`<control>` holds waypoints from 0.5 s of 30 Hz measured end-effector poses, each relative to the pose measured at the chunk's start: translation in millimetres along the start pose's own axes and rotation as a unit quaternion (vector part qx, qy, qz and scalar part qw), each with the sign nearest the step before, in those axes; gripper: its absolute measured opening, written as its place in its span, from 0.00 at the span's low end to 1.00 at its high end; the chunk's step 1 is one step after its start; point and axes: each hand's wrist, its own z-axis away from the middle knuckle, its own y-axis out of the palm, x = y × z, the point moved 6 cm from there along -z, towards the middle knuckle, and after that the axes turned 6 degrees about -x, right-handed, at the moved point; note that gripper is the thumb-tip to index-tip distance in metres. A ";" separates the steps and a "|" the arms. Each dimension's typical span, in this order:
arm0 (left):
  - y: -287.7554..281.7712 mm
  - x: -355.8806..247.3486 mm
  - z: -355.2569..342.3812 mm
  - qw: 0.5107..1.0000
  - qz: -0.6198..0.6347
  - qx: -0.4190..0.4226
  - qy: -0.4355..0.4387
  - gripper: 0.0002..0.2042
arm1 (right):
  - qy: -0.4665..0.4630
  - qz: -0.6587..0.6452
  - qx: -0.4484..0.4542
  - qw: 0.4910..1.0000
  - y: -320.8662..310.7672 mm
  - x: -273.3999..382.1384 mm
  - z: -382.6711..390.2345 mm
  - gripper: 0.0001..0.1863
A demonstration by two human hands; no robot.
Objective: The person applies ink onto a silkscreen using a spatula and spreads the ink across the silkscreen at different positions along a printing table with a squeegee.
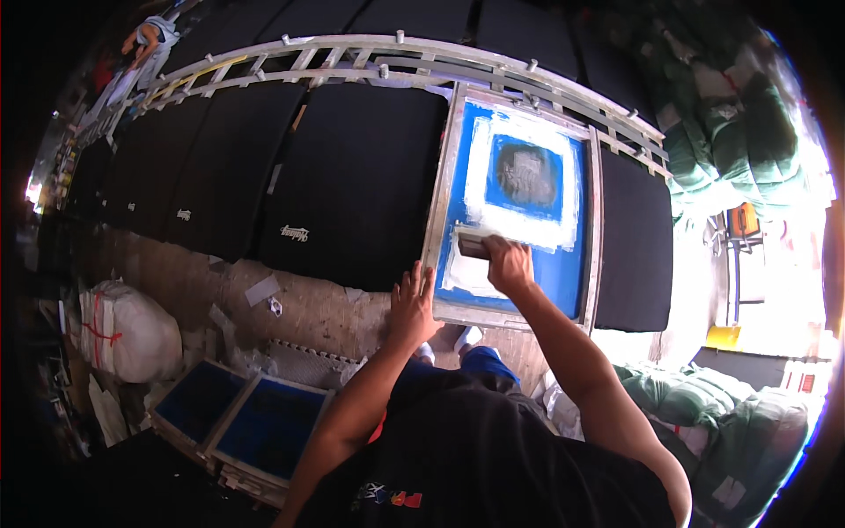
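A printing screen (588, 282) with a worn frame and blue mesh lies over black fabric. White ink covers a broad square band of the mesh, around a dark round design (526, 172). My right hand (509, 264) is closed on a squeegee (473, 245), its blade down on the mesh near the screen's close end. A white ink patch lies just below the blade. Beside the frame's near left corner is my left hand (414, 304), fingers stretched and apart, the fingertips at the frame's side. Whether its thumb presses the frame, I cannot tell.
Black fabric panels (352, 176) run leftward, some with small white prints. A metal rail (334, 60) with pegs passes behind them. Stacked screens (271, 422) sit lower left, beside a white bundle (132, 330). Green wrapped bales (748, 431) stand right. Another person (151, 48) is far left.
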 end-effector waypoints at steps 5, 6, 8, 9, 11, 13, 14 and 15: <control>0.7 5.2 3.1 1.000 -0.021 -0.021 0.003 0.61 | -0.046 -0.041 -0.072 0.995 10.3 25.7 63.8 0.17; 2.0 6.8 5.5 0.999 -0.030 -0.036 0.006 0.62 | -0.045 -0.032 -0.062 0.996 8.2 38.7 81.9 0.18; 3.7 7.6 5.9 0.999 -0.030 -0.037 0.009 0.62 | -0.029 -0.032 -0.056 0.998 1.8 50.4 91.1 0.18; 4.4 8.3 6.8 0.999 -0.030 -0.038 0.010 0.62 | -0.030 -0.032 -0.055 0.998 5.8 45.8 81.6 0.18; 3.6 3.3 5.3 0.999 -0.024 -0.025 0.011 0.62 | -0.007 0.028 -0.051 0.998 13.2 20.3 44.5 0.17; 2.7 4.3 3.4 1.000 -0.023 -0.016 0.004 0.62 | 0.023 0.024 -0.018 0.999 8.0 5.8 6.3 0.16; 1.7 3.4 3.1 0.999 -0.023 -0.022 0.007 0.62 | 0.053 0.017 0.005 0.998 3.5 8.2 3.3 0.17; 0.7 2.1 3.5 0.999 -0.023 -0.028 0.011 0.62 | 0.055 0.015 0.005 0.998 7.4 9.1 15.1 0.17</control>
